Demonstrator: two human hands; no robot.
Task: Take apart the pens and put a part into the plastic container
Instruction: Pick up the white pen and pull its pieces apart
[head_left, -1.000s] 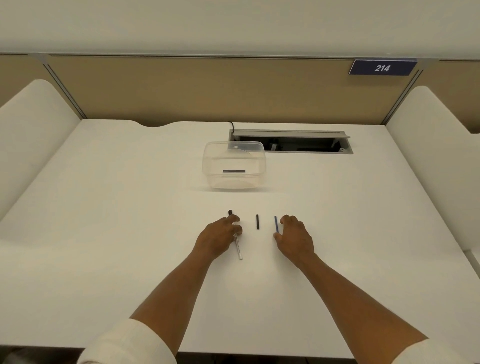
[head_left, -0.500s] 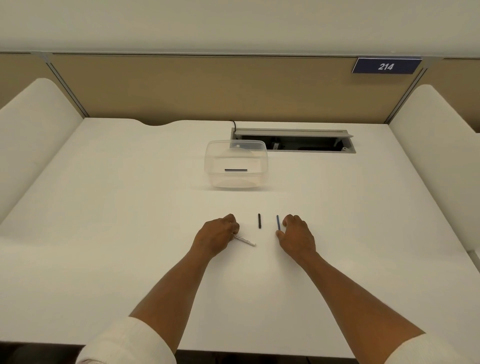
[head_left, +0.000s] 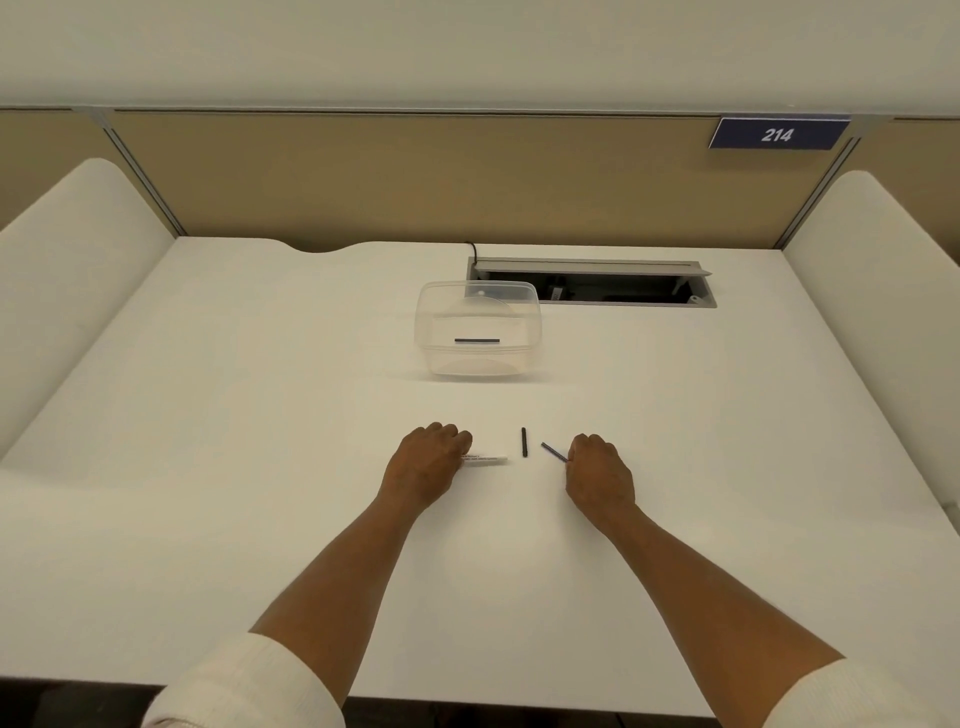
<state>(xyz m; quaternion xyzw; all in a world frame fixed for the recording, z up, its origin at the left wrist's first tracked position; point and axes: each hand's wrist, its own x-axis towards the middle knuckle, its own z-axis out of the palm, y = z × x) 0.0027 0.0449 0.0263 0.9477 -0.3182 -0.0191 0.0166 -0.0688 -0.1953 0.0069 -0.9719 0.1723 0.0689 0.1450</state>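
Note:
My left hand (head_left: 428, 461) grips one end of a white pen (head_left: 485, 459), which lies on the white desk (head_left: 208, 467) and points right. A short black pen part (head_left: 524, 442) lies alone between my hands, touched by neither. My right hand (head_left: 597, 470) pinches the near end of a thin dark blue pen part (head_left: 553, 451), tilted up-left. Farther back stands the clear plastic container (head_left: 478, 364), open on top, with one dark pen part (head_left: 477, 341) lying inside it.
An open cable hatch (head_left: 592, 286) is cut into the desk just behind and right of the container. White side dividers (head_left: 67, 270) flank the desk, and a tan back panel carries a sign reading 214 (head_left: 776, 134).
The white pen has swung in my left hand from pointing toward me to pointing right. My right hand has taken hold of the blue part and tilted it.

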